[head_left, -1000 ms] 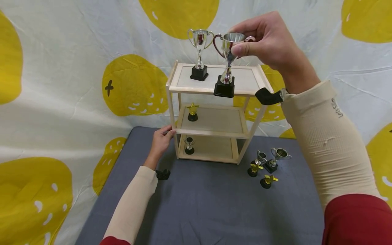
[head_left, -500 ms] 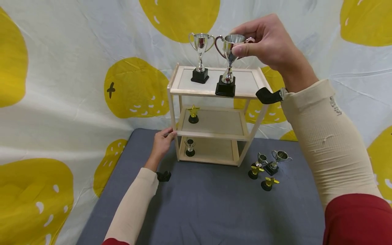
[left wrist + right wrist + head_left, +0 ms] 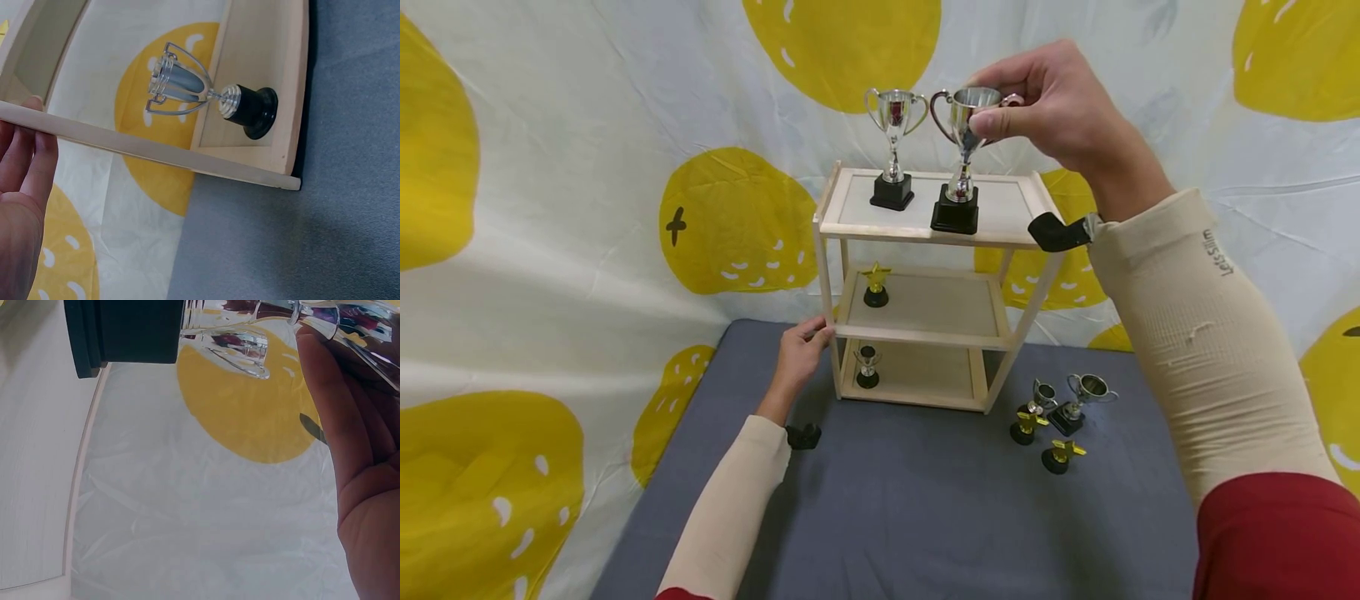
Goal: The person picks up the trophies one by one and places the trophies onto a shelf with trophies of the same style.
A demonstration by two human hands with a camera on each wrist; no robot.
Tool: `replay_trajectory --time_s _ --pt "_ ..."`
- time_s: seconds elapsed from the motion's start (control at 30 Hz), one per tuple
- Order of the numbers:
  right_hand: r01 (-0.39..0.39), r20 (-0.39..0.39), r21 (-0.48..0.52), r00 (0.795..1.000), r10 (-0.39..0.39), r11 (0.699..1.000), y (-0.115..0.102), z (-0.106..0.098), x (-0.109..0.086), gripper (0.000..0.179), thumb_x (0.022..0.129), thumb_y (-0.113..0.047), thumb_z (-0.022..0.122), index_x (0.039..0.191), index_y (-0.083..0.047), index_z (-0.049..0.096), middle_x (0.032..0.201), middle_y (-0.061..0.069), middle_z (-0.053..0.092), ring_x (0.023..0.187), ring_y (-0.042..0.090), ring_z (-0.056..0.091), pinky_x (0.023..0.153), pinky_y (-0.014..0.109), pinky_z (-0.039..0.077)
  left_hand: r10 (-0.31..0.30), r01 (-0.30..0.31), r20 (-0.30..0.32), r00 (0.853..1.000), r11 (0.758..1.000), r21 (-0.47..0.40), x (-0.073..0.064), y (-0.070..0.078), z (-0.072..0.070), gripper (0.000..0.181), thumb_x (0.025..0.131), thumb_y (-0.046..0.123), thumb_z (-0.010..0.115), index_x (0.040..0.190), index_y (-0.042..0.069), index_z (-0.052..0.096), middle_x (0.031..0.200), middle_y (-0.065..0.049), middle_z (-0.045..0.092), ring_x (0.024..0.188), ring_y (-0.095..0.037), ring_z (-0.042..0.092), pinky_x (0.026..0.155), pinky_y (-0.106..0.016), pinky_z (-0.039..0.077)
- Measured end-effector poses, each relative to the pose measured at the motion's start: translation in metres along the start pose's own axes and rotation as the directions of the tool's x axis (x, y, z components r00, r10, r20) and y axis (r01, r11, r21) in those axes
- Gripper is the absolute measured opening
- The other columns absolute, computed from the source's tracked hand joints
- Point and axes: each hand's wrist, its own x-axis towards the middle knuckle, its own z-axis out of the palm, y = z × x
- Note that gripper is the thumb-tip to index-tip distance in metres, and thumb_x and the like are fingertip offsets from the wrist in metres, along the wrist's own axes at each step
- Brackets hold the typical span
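Note:
My right hand [image 3: 1060, 117] pinches a silver two-handled trophy cup [image 3: 959, 188] by its bowl, upright at the front of the shelf rack's top board. Whether its black square base touches the board I cannot tell. A similar trophy [image 3: 892, 158] stands just left of it on the top board. My left hand [image 3: 801, 354] grips the left front post [image 3: 125, 141] of the wooden shelf rack [image 3: 925, 339], near the middle shelf. A gold star trophy [image 3: 876, 285] stands at the left of the middle shelf. Below, on the bottom shelf, is a small silver trophy [image 3: 184, 84] with a round black base.
Right of the rack, on the grey cloth [image 3: 925, 500], sit a larger silver cup [image 3: 1086, 392], a small silver cup [image 3: 1042, 394], a gold star trophy [image 3: 1027, 425] and another star trophy [image 3: 1060, 456]. A yellow-patterned white curtain [image 3: 587, 167] hangs behind.
The head view has tilted slightly upward, so the rack and cups sit lower in it. The held trophy has come slightly down relative to the top board. My left hand keeps its hold.

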Motion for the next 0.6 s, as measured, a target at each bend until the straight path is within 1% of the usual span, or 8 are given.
replay_trajectory --time_s 0.1,0.23,0.4,0.6 --pt "-0.016 -0.013 -0.041 1.0 0.016 0.999 0.0002 -0.0004 0.0011 0.017 0.092 0.007 0.073 0.109 0.008 0.078 0.081 0.0 0.076 0.07 0.011 0.068 0.076 0.015 0.061 -0.003 0.003 0.004 1.0 1.0 0.0 0.0002 0.0001 -0.0002 0.043 0.105 0.018 0.064 0.145 0.001 0.061 0.145 -0.023 0.062 0.125 -0.04 0.067 0.108 -0.051 0.057" --pt "-0.038 -0.027 -0.131 0.999 0.034 0.991 0.0005 -0.0017 0.0031 0.018 0.094 0.005 0.073 0.11 0.006 0.078 0.081 -0.003 0.076 0.07 0.011 0.068 0.076 0.015 0.06 -0.001 0.001 0.004 1.0 1.0 -0.007 0.0012 0.0008 -0.0001 0.043 0.105 0.017 0.064 0.145 0.001 0.061 0.144 -0.023 0.062 0.125 -0.04 0.067 0.108 -0.05 0.057" --pt "-0.042 -0.029 -0.113 0.999 0.039 0.993 0.0032 -0.0039 0.0051 0.018 0.094 0.006 0.072 0.111 0.006 0.078 0.079 -0.002 0.075 0.07 0.012 0.067 0.075 0.015 0.061 0.007 -0.007 0.0 1.0 1.0 -0.014 0.0018 0.0014 0.0006 0.043 0.104 0.016 0.065 0.144 0.001 0.062 0.145 -0.023 0.062 0.126 -0.04 0.066 0.108 -0.049 0.057" --pt "-0.062 -0.032 -0.165 0.998 0.057 0.984 0.0063 -0.0061 0.0066 0.019 0.095 0.001 0.073 0.112 0.004 0.078 0.082 -0.005 0.076 0.072 0.011 0.068 0.077 0.014 0.06 0.008 -0.008 0.002 1.0 1.0 -0.028 0.0025 0.0003 0.0015 0.043 0.104 0.016 0.066 0.144 0.001 0.062 0.144 -0.024 0.062 0.126 -0.041 0.066 0.109 -0.05 0.056"
